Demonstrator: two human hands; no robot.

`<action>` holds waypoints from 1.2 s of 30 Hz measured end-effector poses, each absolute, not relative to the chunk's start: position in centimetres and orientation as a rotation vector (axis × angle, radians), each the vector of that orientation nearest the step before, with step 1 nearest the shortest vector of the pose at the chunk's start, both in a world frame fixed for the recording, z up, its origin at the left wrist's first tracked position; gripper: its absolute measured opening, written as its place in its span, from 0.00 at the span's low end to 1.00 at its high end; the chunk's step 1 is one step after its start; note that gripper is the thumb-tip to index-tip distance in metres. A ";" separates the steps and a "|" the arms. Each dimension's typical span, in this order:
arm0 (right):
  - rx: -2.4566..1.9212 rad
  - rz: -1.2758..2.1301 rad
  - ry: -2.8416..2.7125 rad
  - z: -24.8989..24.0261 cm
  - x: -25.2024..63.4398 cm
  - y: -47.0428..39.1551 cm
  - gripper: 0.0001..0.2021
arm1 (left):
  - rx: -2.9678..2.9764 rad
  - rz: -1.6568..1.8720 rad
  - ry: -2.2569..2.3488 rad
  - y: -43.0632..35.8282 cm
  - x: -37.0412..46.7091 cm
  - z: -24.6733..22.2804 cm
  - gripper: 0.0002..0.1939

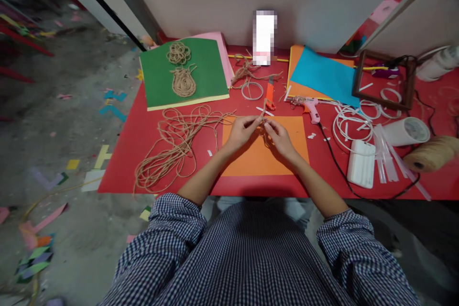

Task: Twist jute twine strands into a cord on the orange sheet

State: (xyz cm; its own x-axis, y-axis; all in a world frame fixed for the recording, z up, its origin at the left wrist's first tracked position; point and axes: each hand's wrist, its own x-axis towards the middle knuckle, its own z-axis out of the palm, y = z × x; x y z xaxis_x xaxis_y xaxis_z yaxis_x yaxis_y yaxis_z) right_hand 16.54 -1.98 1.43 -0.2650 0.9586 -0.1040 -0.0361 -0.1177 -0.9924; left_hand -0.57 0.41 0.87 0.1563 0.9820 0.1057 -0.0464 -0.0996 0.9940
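Note:
Above an orange sheet, my left hand and my right hand meet, fingertips pinched on a piece of jute twine. A bit of that twine stands up past the fingers and some hangs below them; the rest is hidden by the hands. Left of the sheet lies a loose heap of jute twine, with strands running toward my left hand. A coiled twine piece and a looped twine piece rest on a green sheet. Just beyond my hands is an orange utility knife.
A pink glue gun lies right of the hands, its black cord trailing toward the front edge. Further right are white cord, a white power bank-like box, glue sticks, a twine spool and a wooden frame. A phone stands behind.

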 end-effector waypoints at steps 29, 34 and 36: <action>-1.264 0.711 -1.872 2.0 17.9 -1.8 0.16 | 1.513 0.820 0.879 -0.3 -1.5 3.1 0.20; -1.181 0.723 -1.955 2.1 18.0 -1.7 0.14 | 1.100 0.728 0.739 -0.7 -1.1 2.8 0.25; -1.165 0.730 -2.002 2.1 18.0 -1.7 0.14 | 0.994 0.707 0.711 -0.7 -1.1 2.6 0.24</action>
State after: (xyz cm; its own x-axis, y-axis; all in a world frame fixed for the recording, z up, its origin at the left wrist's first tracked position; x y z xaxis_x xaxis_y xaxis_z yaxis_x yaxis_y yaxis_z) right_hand 18.00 -1.70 2.07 -0.3523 0.8912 0.2858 0.4979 0.4371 -0.7490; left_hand -1.12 -0.73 2.55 0.5755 0.7927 -0.2011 -0.1958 0.3723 0.9072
